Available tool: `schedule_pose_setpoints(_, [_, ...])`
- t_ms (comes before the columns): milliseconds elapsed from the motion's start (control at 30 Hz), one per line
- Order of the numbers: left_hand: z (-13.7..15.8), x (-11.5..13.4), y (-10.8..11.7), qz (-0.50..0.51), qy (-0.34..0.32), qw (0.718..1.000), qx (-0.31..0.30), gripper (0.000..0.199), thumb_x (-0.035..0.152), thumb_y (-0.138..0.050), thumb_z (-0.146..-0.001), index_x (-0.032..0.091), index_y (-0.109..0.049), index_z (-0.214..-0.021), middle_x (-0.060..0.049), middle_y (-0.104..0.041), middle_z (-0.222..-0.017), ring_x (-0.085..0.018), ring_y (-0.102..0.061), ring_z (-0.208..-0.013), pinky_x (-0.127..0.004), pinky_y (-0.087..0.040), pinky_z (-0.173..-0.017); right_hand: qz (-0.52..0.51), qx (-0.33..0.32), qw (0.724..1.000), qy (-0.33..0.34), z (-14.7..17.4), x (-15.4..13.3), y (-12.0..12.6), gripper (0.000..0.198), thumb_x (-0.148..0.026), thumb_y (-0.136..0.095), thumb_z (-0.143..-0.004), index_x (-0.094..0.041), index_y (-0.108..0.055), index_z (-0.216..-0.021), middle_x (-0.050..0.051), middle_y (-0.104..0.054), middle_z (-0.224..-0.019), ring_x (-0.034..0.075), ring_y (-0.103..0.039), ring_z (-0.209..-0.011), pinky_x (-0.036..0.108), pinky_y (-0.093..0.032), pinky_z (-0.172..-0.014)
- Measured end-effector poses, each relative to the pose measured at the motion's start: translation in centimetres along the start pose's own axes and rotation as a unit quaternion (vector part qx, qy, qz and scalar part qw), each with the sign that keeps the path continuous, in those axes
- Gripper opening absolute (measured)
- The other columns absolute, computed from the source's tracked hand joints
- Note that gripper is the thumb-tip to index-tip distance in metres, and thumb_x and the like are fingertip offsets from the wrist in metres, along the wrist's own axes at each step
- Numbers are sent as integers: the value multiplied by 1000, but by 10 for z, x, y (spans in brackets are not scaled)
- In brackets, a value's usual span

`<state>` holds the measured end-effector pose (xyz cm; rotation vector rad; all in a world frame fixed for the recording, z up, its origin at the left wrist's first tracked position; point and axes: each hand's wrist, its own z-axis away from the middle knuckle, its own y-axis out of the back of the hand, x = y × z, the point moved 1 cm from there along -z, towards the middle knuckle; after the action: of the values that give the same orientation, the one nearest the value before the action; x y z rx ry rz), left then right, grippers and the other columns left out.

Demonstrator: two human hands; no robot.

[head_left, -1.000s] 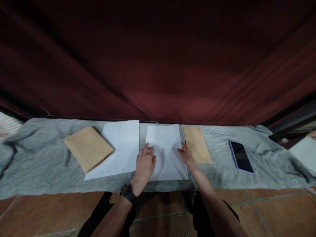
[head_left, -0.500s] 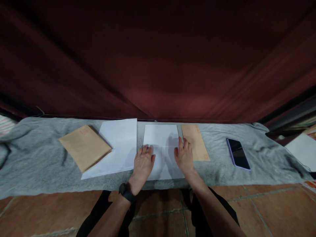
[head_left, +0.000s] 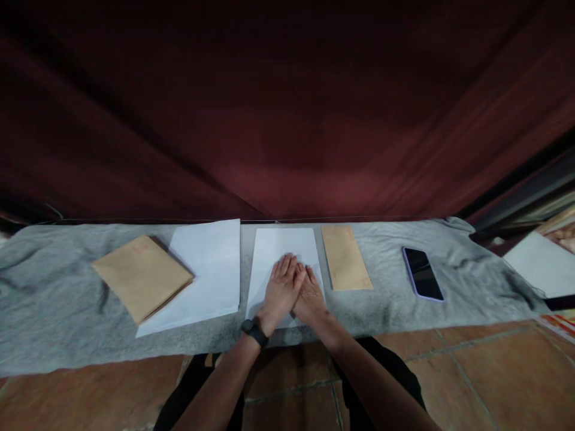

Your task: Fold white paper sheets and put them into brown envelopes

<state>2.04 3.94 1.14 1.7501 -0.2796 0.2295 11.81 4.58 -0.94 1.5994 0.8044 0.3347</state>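
A white sheet of paper (head_left: 283, 242) lies on the grey cloth in front of me, a faint crease running across it. Flat on its middle rests my left hand (head_left: 283, 287), fingers stretched out and pointing away from me. My right hand (head_left: 309, 296) is also flat on the sheet, its inner side partly covered by the left hand. Neither hand grips anything. Just right of the sheet lies a single brown envelope (head_left: 345, 257). Farther left, a stack of brown envelopes (head_left: 144, 275) sits partly on more white paper (head_left: 211, 263).
Grey cloth (head_left: 45, 287) covers the long narrow surface. A phone with a purple edge (head_left: 423, 274) lies on it to the right. Behind hangs a dark red curtain (head_left: 291, 131). White paper (head_left: 543, 263) and other items are at the far right. Tiled floor (head_left: 494, 371) shows below.
Both hands have moved inward over the sheet and now meet at its middle, the left partly over the right. The view has shifted slightly.
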Motion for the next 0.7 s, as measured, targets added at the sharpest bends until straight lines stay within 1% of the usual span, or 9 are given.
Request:
schedule_pose_setpoints(100, [-3,-22,0,-37,22,999,-8,59,43,-28,-104,12,-39,-152,-14,-41,-158,-24,-32,-150,-47,-25,-124,-5,12,1000,-17,0,3,-2,57,-23,-43,-100,-10,-35,-155,15,-34,-161,28,-29,-151,50,-22,-124])
schedule_pose_setpoints(233, [4,-46,5,-92,61,994,11,67,46,-31,-102,2,-35,-153,-22,-35,-160,-29,-28,-151,-47,-25,-123,-19,60,996,-62,4,11,-3,55,-31,-40,-104,-12,-37,-155,14,-37,-160,28,-32,-149,50,-25,-122])
schedule_pose_setpoints(333, [13,-55,8,-113,102,988,37,66,44,-30,-102,1,-36,-152,-24,-37,-158,-32,-30,-150,-51,-27,-122,-18,92,991,-92,7,19,-1,57,-35,-40,-104,-11,-34,-156,16,-37,-160,30,-33,-149,51,-27,-121])
schedule_pose_setpoints(433, [13,-53,10,-116,130,983,56,63,39,-27,-103,-1,-39,-150,-25,-41,-155,-32,-31,-150,-52,-24,-123,-13,105,989,-103,9,26,1,59,-37,-40,-105,-9,-33,-156,18,-37,-159,31,-35,-148,51,-28,-120])
schedule_pose_setpoints(467, [8,-49,9,-112,125,984,57,62,38,-26,-103,-1,-39,-150,-24,-41,-156,-32,-31,-150,-52,-22,-123,-11,108,989,-104,10,27,1,59,-38,-40,-105,-10,-32,-156,18,-38,-159,31,-36,-148,51,-28,-120])
schedule_pose_setpoints(533, [-8,-35,6,-94,87,991,44,61,36,-25,-103,2,-37,-152,-20,-38,-158,-29,-29,-151,-48,-21,-125,-5,109,989,-102,10,28,1,59,-37,-41,-104,-10,-33,-156,18,-39,-158,31,-36,-147,51,-27,-120])
schedule_pose_setpoints(600, [-32,-17,-1,-74,16,997,6,59,36,-25,-104,6,-35,-154,-14,-35,-161,-24,-26,-152,-43,-19,-126,5,99,990,-100,9,28,0,58,-35,-41,-104,-8,-36,-155,18,-40,-157,32,-36,-147,51,-26,-120])
schedule_pose_setpoints(667, [-57,-2,-10,-56,-50,996,-41,57,36,-26,-104,12,-36,-155,-9,-33,-163,-21,-24,-153,-41,-19,-126,15,81,991,-101,8,28,0,55,-33,-40,-104,-4,-42,-151,20,-45,-154,31,-38,-146,49,-25,-120])
schedule_pose_setpoints(700, [-69,1,-14,-54,-55,995,-58,56,37,-27,-104,15,-36,-155,-7,-33,-163,-21,-24,-153,-41,-18,-126,17,74,992,-104,7,28,0,55,-33,-40,-104,-3,-44,-149,20,-47,-152,31,-39,-145,48,-25,-120])
